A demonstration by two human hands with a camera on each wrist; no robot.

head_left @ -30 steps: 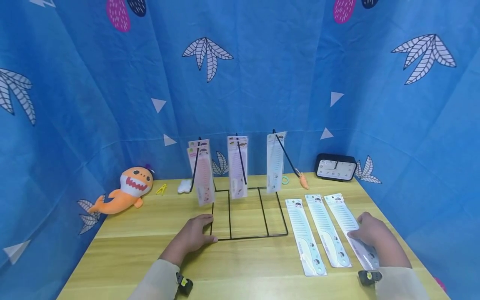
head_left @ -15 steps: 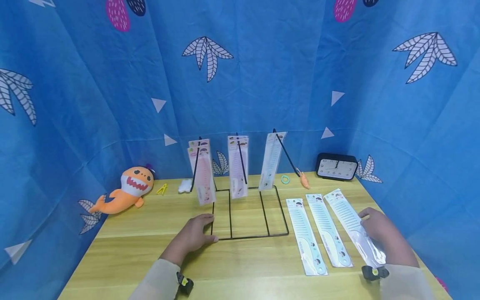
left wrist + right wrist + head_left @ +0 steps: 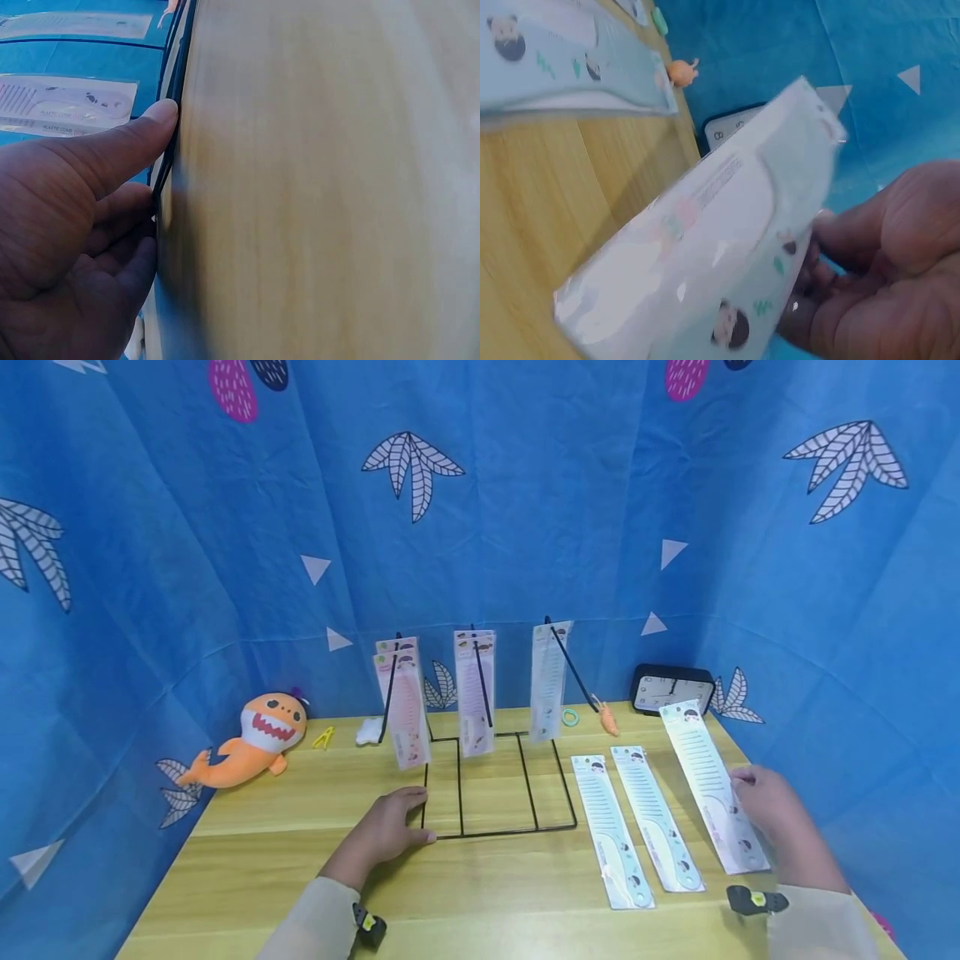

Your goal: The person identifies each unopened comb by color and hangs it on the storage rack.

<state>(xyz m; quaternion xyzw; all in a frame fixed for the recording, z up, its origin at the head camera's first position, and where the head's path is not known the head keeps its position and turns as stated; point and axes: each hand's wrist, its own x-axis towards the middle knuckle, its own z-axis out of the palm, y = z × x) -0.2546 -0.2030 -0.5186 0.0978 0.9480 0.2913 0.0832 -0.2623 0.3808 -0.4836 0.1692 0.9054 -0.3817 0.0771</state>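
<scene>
In the head view, my right hand (image 3: 776, 802) pinches a packaged pale-blue comb (image 3: 708, 777) by its right edge, tilted up off the table. The right wrist view shows thumb and fingers on the edge of that clear package (image 3: 731, 217). Two more packaged blue combs (image 3: 611, 827) lie side by side to its left. My left hand (image 3: 386, 827) holds the front left corner of a black wire display rack (image 3: 510, 833); in the left wrist view its thumb (image 3: 154, 120) touches the wire. Packaged pink (image 3: 408, 714), purple (image 3: 474, 697) and blue combs (image 3: 549, 681) hang from the rack's hooks.
An orange shark plush (image 3: 262, 735), a yellow clip (image 3: 323, 738) and a white object (image 3: 369, 732) are at the left. A green ring (image 3: 570, 717), a small orange figure (image 3: 607, 720) and a black clock (image 3: 672, 690) stand toward the back right. Blue curtain surrounds the table.
My right hand has taken hold of the rightmost comb and lifted it off the table, top end highest. The hanging blue comb has swung a little. The left hand stays put.
</scene>
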